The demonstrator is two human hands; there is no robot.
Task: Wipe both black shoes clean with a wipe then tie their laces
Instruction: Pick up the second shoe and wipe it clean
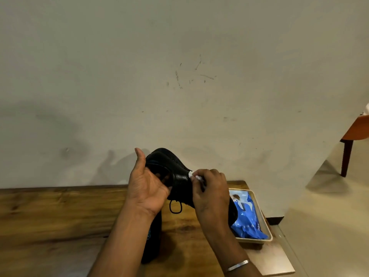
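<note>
- My left hand (pixel 147 188) holds the first black shoe (pixel 175 172) in the air at the lower centre of the frame, above the wooden table (pixel 50 216).
- Left grip: the fingers are curled into the shoe's opening and the thumb stands upright beside the shoe's upper end.
- The shoe is tilted. One end rises toward the upper left by my thumb, and the other end runs down to the right behind my right hand (pixel 211 192).
- Right grip: narrow, with the fingertips pinching a small white wipe (pixel 194 175) and pressing it against the side of the shoe.
- Only a crumpled corner of the wipe shows past my fingers (the rest is hidden in the pinch).
- A loop of black lace (pixel 175 206) hangs loose below the shoe, between my two wrists.
- The second black shoe (pixel 152 236) lies on the table directly under my left forearm. It is largely covered, and I cannot tell how its laces lie.
- A beige tray (pixel 259 208) sits on the table at the right, near the table's edge, with a blue wipe packet (pixel 247 218) lying in it.
- The lower end of the held shoe overlaps the tray's left side in the frame.
- A silver bangle (pixel 238 264) circles my right wrist at the bottom of the frame.
- A scuffed pale wall (pixel 179 56) fills the upper half.
</note>
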